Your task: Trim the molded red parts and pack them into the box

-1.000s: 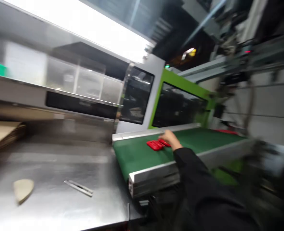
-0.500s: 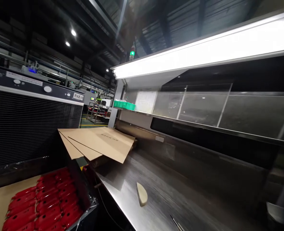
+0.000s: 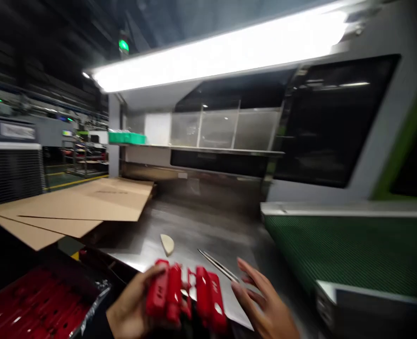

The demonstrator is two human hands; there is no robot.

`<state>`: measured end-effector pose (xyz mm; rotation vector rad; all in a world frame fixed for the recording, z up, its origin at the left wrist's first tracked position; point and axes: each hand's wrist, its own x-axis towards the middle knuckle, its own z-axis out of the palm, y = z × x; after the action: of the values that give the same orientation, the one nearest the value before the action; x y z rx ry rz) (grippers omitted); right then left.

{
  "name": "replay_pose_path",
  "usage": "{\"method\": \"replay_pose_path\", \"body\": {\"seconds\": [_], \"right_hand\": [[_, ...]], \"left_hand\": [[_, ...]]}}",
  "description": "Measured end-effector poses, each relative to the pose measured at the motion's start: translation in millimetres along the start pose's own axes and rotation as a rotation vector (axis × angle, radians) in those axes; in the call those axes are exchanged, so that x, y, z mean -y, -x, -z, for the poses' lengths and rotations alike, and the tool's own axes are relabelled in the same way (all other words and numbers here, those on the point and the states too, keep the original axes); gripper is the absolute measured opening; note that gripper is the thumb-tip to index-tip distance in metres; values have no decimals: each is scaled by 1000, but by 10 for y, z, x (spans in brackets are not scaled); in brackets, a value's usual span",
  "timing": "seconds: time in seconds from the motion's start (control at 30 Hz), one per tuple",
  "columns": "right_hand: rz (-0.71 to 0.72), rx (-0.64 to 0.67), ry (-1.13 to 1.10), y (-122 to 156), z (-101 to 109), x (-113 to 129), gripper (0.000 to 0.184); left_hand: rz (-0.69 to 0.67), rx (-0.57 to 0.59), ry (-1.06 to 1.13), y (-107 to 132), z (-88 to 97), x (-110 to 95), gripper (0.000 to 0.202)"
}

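My left hand (image 3: 130,303) is closed on a set of glossy red moulded plastic parts (image 3: 174,292), low in the middle of the view. The parts sit side by side, joined by thin red pieces between them. My right hand (image 3: 261,301) is to the right of them with its fingers apart and nothing in its grasp. Slim metal tweezers (image 3: 217,264) lie on the steel table (image 3: 208,221), their back end close to my right fingertips; whether they touch is unclear. A cream half-round piece (image 3: 167,245) lies on the table beyond the red parts.
Flat cardboard sheets (image 3: 88,202) overhang the table's left end. Below them, a lined box holds rows of red parts (image 3: 35,301). A green conveyor belt (image 3: 349,249) runs at the right. A shelf with a green bin (image 3: 126,138) spans the back under a bright lamp (image 3: 222,52).
The view has swung right, bringing the conveyor in. Both hands have come into sight, the left one with the red plastic parts. The tweezers now show almost whole.
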<state>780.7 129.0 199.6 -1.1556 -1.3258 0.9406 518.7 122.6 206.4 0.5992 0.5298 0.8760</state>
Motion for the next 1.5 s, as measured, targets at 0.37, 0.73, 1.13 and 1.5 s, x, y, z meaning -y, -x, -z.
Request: {"method": "replay_pose_path", "body": {"seconds": [0.37, 0.73, 1.13, 1.5], "right_hand": [[-352, 466, -613, 187, -230, 14, 48], [-505, 367, -803, 81, -153, -69, 16], [-692, 186, -1117, 20, -253, -135, 36], [-688, 89, -1141, 72, -522, 210, 49]], "left_hand": [[93, 41, 17, -75, 95, -255, 35], [125, 241, 228, -72, -114, -363, 67], [64, -1, 264, -244, -180, -413, 47], [2, -232, 362, -239, -134, -486, 53]]}}
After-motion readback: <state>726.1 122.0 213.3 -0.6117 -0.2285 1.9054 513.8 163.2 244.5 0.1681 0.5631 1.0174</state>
